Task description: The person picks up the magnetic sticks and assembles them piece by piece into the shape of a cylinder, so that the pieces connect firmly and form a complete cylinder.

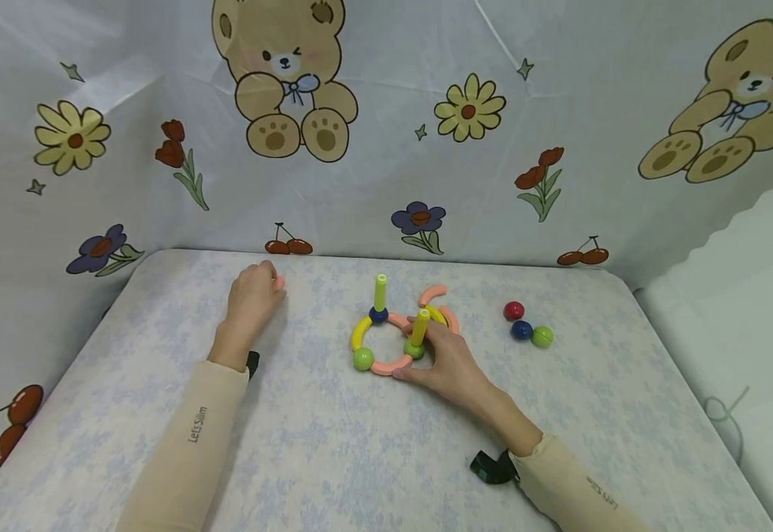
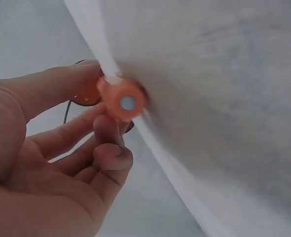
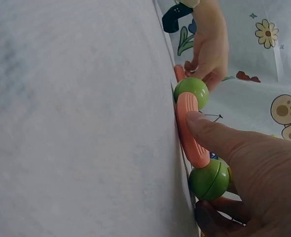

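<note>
My left hand [image 1: 253, 299] is at the table's back left and pinches a pink-orange magnetic piece [image 2: 115, 96] between thumb and fingers. Its round end shows a silver disc. My right hand [image 1: 449, 366] grips the right side of a ring of magnetic rods and balls. In the right wrist view, the thumb presses on a curved pink rod [image 3: 186, 128] between two green balls, and the fingers reach behind the nearer green ball [image 3: 207, 181]. The ring also has a blue ball [image 1: 378, 316] and a curved yellow rod [image 1: 360, 334]. Two yellow-green rods [image 1: 380, 292] stand upright on it.
Behind my right hand lie loose curved rods, one of them pink [image 1: 431, 294] and another yellow [image 1: 436, 314]. Farther right, a red ball [image 1: 513, 310], a dark blue ball [image 1: 522, 330] and a green ball [image 1: 542, 337] sit together. A patterned cloth [image 1: 373, 199] rises behind the table.
</note>
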The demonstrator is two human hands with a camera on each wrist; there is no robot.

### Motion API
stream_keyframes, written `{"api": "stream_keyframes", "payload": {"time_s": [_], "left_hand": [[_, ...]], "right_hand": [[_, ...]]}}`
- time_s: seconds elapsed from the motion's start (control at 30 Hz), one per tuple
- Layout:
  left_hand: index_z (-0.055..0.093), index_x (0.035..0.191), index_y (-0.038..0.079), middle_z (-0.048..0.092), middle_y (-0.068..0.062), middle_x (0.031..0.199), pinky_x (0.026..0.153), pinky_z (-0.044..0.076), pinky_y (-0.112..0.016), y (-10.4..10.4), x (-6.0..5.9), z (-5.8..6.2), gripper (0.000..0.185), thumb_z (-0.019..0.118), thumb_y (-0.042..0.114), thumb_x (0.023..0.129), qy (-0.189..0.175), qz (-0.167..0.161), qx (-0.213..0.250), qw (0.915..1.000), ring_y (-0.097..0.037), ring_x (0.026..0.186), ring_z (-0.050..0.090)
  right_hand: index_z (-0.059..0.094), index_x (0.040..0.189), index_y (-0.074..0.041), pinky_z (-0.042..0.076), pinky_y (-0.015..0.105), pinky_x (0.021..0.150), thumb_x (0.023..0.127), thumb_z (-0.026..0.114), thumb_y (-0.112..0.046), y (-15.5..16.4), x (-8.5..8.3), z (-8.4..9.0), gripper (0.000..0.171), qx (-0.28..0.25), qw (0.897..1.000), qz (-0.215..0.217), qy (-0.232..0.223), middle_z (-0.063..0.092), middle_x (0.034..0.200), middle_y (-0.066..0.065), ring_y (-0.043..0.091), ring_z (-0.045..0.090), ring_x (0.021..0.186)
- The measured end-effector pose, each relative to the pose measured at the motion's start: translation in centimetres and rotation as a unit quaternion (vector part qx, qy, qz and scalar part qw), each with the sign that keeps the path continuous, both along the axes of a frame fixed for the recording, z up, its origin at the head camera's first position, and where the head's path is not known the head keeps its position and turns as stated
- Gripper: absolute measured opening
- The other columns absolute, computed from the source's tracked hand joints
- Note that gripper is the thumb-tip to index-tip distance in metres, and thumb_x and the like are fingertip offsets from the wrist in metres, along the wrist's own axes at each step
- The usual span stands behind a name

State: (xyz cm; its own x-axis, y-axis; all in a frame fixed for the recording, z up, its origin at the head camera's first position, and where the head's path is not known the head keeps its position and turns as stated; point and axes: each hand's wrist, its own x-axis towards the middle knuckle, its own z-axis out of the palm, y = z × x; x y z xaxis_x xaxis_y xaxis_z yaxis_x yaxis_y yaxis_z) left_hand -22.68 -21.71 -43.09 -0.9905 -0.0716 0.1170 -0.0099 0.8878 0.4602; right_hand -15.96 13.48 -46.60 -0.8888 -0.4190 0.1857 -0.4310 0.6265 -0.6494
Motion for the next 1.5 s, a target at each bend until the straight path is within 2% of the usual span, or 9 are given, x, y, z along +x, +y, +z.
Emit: {"api": "stream_keyframes", "payload": {"time_s": [0.17, 0.37, 0.7, 0.8, 0.93, 1.03, 1.13, 1.37, 1.5], "left_hand": [[0.066, 0.100, -0.009, 0.068, -0.027, 0.097, 0.074, 0.053, -0.049, -0.2, -0.1, -0.6, 0.023, 0.063, 0.013, 0.104, -0.030, -0.002, 0.016, 0.9994, -0.036, 0.077, 0.060], [0.068, 0.104, -0.004, 0.071, -0.021, 0.093, 0.078, 0.052, -0.045, 0.1, -0.2, -0.3, 0.019, 0.068, 0.014, 0.100, -0.021, -0.012, 0.076, 0.9968, -0.034, 0.084, 0.065], [0.071, 0.107, 0.003, 0.074, -0.013, 0.099, 0.081, 0.054, -0.041, 3.9, 0.4, 2.4, 0.023, 0.084, 0.010, 0.090, 0.003, -0.137, 0.163, 0.9771, -0.027, 0.091, 0.069], [0.074, 0.104, 0.009, 0.075, -0.006, 0.096, 0.078, 0.055, -0.038, 5.3, 1.0, 3.1, 0.021, 0.087, 0.012, 0.088, 0.000, -0.189, 0.179, 0.9656, -0.021, 0.088, 0.069], [0.074, 0.100, 0.015, 0.074, 0.001, 0.093, 0.077, 0.056, -0.036, 6.9, 1.8, 3.7, 0.020, 0.088, 0.012, 0.087, 0.003, -0.270, 0.205, 0.9407, -0.016, 0.086, 0.068], [0.073, 0.098, 0.019, 0.073, 0.004, 0.091, 0.077, 0.057, -0.037, 7.7, 2.2, 3.6, 0.021, 0.089, 0.013, 0.086, -0.011, -0.325, 0.220, 0.9197, -0.014, 0.084, 0.068], [0.073, 0.097, 0.020, 0.072, 0.006, 0.088, 0.076, 0.057, -0.037, 8.4, 2.3, 3.2, 0.022, 0.089, 0.012, 0.085, -0.041, -0.359, 0.215, 0.9071, -0.015, 0.082, 0.067], [0.068, 0.088, 0.016, 0.070, 0.004, 0.088, 0.077, 0.057, -0.031, 9.3, 1.6, 1.6, 0.018, 0.082, 0.004, 0.088, -0.093, -0.386, 0.157, 0.9043, -0.012, 0.082, 0.066], [0.068, 0.087, 0.014, 0.071, 0.003, 0.093, 0.077, 0.056, -0.030, 9.5, 1.6, 0.9, 0.020, 0.083, 0.001, 0.088, -0.110, -0.382, 0.144, 0.9064, -0.012, 0.083, 0.065]], "right_hand": [[0.065, 0.136, -0.010, 0.050, 0.050, 0.109, 0.079, 0.096, -0.034, 0.0, 0.1, -0.2, 0.069, -0.001, 1.000, -0.008, 0.007, 0.074, 0.128, 0.004, 0.021, 0.066, 0.121], [0.067, 0.130, -0.010, 0.052, 0.048, 0.103, 0.080, 0.095, -0.031, 0.0, 0.1, -0.2, 0.061, -0.013, 1.000, -0.018, 0.001, 0.073, 0.126, 0.005, 0.022, 0.064, 0.116], [0.065, 0.129, -0.010, 0.051, 0.049, 0.107, 0.081, 0.094, -0.031, 0.1, 0.0, -0.2, 0.059, -0.013, 0.999, -0.037, -0.011, 0.070, 0.132, 0.005, 0.023, 0.063, 0.124], [0.064, 0.125, -0.010, 0.051, 0.048, 0.107, 0.082, 0.094, -0.031, 0.1, -0.1, -0.3, 0.057, -0.012, 0.999, -0.042, -0.008, 0.069, 0.131, 0.006, 0.022, 0.063, 0.124], [0.064, 0.123, -0.011, 0.052, 0.047, 0.107, 0.082, 0.094, -0.031, 0.1, -0.2, -0.3, 0.055, -0.012, 0.999, -0.047, -0.005, 0.069, 0.130, 0.006, 0.022, 0.064, 0.124], [0.063, 0.119, -0.012, 0.052, 0.047, 0.107, 0.082, 0.094, -0.031, 0.2, -0.2, -0.3, 0.052, -0.012, 0.999, -0.048, -0.004, 0.069, 0.130, 0.006, 0.022, 0.064, 0.124], [0.063, 0.119, -0.012, 0.052, 0.046, 0.106, 0.082, 0.093, -0.031, 0.4, -0.2, -0.4, 0.051, -0.015, 0.999, -0.048, 0.000, 0.069, 0.129, 0.006, 0.022, 0.063, 0.122], [0.064, 0.133, -0.011, 0.051, 0.049, 0.105, 0.083, 0.093, -0.031, 0.5, -0.3, -0.3, 0.061, -0.029, 0.999, -0.041, 0.012, 0.070, 0.131, 0.006, 0.023, 0.062, 0.123], [0.064, 0.116, -0.010, 0.053, 0.045, 0.094, 0.083, 0.093, -0.030, 0.4, -0.5, -0.3, 0.048, -0.031, 0.999, -0.033, 0.019, 0.070, 0.118, 0.005, 0.022, 0.059, 0.110]]}}
